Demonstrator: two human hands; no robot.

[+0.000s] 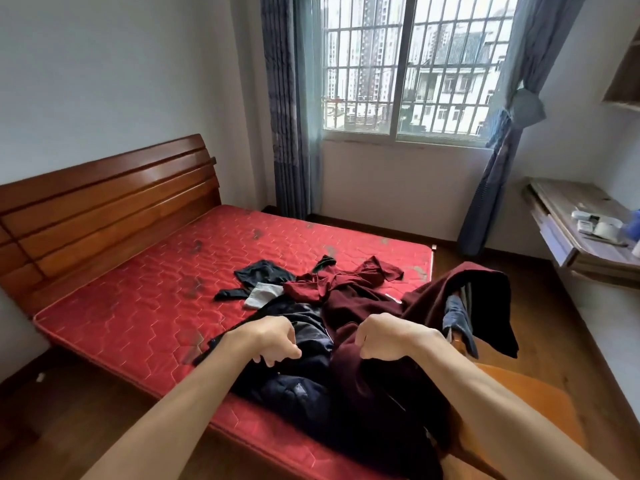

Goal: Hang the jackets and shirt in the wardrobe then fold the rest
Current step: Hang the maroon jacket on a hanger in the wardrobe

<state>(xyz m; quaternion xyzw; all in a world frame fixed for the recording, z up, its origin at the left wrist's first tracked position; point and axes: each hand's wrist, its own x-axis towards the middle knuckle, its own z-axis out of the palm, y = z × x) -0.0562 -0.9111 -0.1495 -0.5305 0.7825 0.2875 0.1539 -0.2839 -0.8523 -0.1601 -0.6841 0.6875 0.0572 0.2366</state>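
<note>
A heap of clothes lies on the near right part of the red mattress (145, 299). My right hand (384, 337) grips a dark maroon jacket (367, 393) that drapes off the bed's edge toward me. Above a navy quilted jacket (294, 393), my left hand (273, 337) hovers with its fingers curled, and I cannot see anything in it. Farther back lie a crumpled red shirt (346, 278), a black garment (259, 271) and a small grey piece (263, 294). No wardrobe is in view.
Another maroon garment (460, 296) and a blue one (457, 317) hang over an orange chair (519, 400) at the right. A wooden headboard (104, 209) stands at the left. A desk (581, 230) with small items lines the right wall. Window and curtains are behind.
</note>
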